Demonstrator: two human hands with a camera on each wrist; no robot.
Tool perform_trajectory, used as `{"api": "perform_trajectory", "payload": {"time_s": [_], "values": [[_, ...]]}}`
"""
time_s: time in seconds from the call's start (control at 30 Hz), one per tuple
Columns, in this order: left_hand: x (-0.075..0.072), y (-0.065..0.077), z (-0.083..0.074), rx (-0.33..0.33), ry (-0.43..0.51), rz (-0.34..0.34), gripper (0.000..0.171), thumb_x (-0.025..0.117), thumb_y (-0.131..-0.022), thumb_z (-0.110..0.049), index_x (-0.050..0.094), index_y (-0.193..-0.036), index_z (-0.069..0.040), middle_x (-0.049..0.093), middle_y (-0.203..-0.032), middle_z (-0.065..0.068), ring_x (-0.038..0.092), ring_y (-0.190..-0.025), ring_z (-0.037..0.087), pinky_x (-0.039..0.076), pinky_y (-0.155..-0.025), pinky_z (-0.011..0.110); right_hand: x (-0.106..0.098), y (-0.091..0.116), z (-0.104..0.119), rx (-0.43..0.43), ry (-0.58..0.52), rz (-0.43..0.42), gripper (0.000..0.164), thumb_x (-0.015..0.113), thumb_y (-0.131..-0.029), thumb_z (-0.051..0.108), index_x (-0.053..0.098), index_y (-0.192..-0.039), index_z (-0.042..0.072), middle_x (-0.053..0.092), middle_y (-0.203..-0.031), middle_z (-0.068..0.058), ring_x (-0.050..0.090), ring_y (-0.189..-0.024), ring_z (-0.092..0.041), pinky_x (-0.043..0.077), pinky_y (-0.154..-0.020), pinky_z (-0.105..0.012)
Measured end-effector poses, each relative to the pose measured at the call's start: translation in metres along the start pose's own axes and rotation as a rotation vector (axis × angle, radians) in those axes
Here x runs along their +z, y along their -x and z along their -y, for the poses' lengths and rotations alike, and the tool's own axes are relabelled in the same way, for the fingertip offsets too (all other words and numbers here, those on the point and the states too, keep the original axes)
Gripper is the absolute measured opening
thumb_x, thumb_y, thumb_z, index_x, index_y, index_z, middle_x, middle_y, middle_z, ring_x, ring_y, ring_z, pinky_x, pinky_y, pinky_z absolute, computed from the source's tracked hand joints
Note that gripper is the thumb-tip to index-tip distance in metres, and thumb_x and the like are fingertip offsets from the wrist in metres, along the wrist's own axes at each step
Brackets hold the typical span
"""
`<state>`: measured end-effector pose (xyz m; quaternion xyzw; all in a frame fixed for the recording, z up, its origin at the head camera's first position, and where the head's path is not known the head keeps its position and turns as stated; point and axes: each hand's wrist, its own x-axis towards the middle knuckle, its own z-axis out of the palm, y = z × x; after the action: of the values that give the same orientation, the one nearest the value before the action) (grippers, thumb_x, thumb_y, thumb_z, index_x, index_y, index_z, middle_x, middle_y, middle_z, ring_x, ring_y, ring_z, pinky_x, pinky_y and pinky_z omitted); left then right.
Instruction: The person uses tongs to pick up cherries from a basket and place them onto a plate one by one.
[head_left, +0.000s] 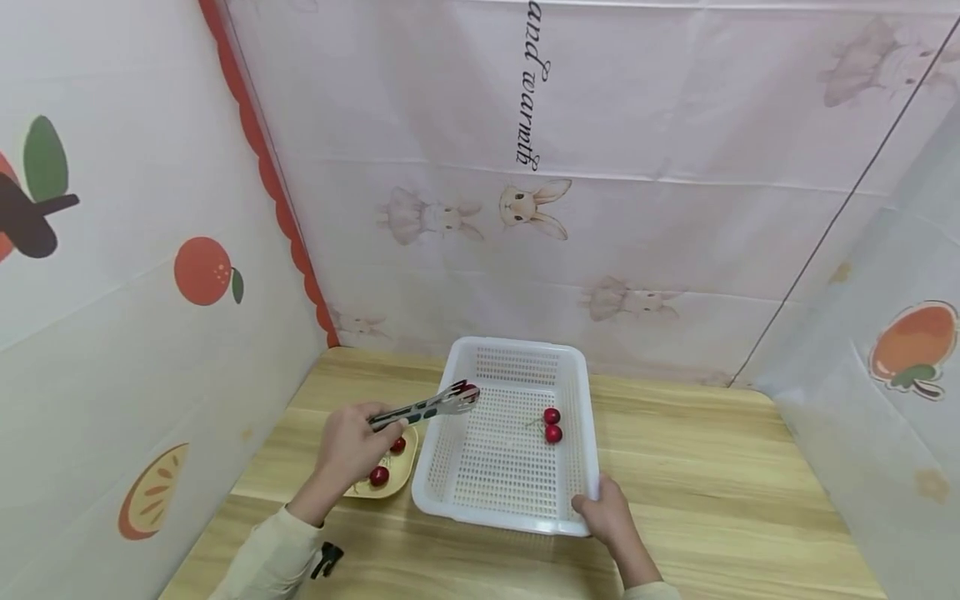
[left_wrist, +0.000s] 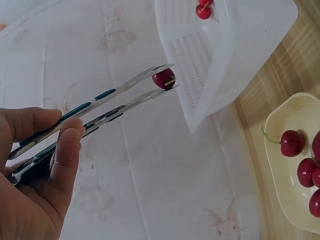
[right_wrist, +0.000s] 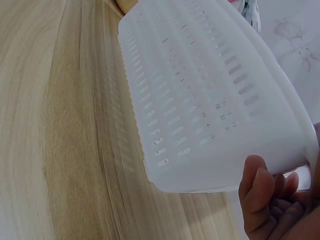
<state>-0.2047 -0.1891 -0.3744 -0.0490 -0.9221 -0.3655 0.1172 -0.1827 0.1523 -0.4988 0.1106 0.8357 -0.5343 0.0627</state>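
My left hand (head_left: pixel 352 442) grips a pair of metal tongs (left_wrist: pixel 105 102) with dark green handle parts. Between the tong tips is a dark red cherry (left_wrist: pixel 163 78), held over the left side of a white perforated plastic basket (head_left: pixel 501 523). Inside the basket, toward its right wall, lie two cherries (head_left: pixel 552 433) with stems. The basket's front right corner is in the grasp of my right hand (head_left: pixel 606 515), thumb over the rim and other fingers beneath. A pale yellow plate (left_wrist: pixel 282 192) holding several cherries (left_wrist: pixel 292 143) stands left of the basket, partly covered by my left hand.
Basket and plate are on a wood-grain table (head_left: pixel 705 467). Printed cloth walls (head_left: pixel 637 225) enclose it at the back and both sides. A small black buckle-like piece (head_left: pixel 327 560) shows beside the left sleeve.
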Motion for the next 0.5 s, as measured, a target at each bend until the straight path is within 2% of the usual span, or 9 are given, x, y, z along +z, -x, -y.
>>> {"api": "perform_trajectory", "payload": {"time_s": [0.1, 0.23, 0.5], "values": [[-0.005, 0.004, 0.003, -0.01, -0.01, -0.013, 0.017, 0.074, -0.078, -0.016, 0.072, -0.089, -0.003, 0.055, -0.058, -0.002, 0.034, -0.036, 0.008, 0.028, -0.035, 0.025, 0.0, 0.001, 0.0, 0.002, -0.006, 0.009, 0.053, 0.056, -0.074, -0.003, 0.039, -0.121, -0.02, 0.056, -0.096, -0.03, 0.061, -0.073, -0.03, 0.052, -0.051, -0.038], [-0.011, 0.009, 0.006, -0.028, 0.012, -0.021, 0.018, 0.074, -0.078, -0.015, 0.072, -0.092, -0.003, 0.057, -0.059, -0.001, 0.037, -0.036, 0.008, 0.03, -0.035, 0.025, 0.0, 0.001, 0.001, 0.002, 0.003, -0.001, 0.053, 0.056, -0.073, -0.003, 0.04, -0.121, -0.02, 0.056, -0.096, -0.03, 0.061, -0.072, -0.03, 0.052, -0.051, -0.038], [-0.023, 0.018, 0.015, -0.127, 0.008, -0.012, 0.021, 0.071, -0.081, -0.021, 0.072, -0.094, -0.005, 0.06, -0.06, -0.001, 0.041, -0.04, 0.012, 0.031, -0.037, 0.026, 0.0, 0.0, -0.001, 0.006, 0.011, -0.012, 0.053, 0.055, -0.073, -0.003, 0.041, -0.121, -0.02, 0.056, -0.096, -0.03, 0.061, -0.072, -0.03, 0.052, -0.051, -0.037]]}}
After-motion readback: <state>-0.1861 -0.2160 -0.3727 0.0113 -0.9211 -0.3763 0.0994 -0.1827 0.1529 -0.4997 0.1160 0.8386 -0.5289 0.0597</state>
